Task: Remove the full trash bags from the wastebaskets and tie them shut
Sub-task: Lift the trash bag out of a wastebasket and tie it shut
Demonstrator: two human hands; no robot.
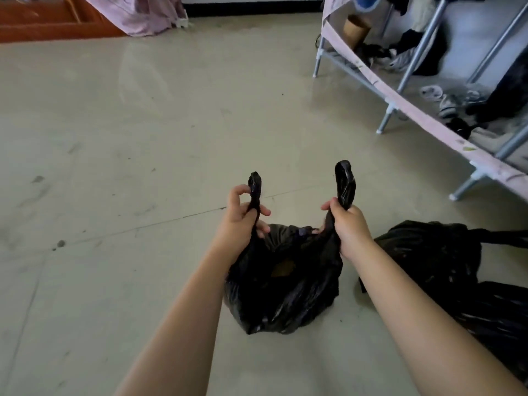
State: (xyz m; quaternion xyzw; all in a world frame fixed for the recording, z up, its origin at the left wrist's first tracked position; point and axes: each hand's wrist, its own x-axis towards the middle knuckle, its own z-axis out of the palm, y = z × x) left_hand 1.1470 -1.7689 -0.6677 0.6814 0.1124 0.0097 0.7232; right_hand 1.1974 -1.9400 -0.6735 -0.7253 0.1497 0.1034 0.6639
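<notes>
On the pale floor [143, 138], gripping a crinkled black trash bag [281, 287]. Left hand [243, 221] clenching one twisted handle upright, right hand [347, 225] clenching the other.

A bag [283, 284] sits on the near floor [114, 138], a second bag [445, 270] just right of it; a rack [414, 110] stands far right, shoes [448, 105] inside

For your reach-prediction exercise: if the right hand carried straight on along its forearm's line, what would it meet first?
Probably nothing but bare floor: the right hand, gripping a bag handle, points up-left, clear of the rack. Depth is uncertain.
</notes>
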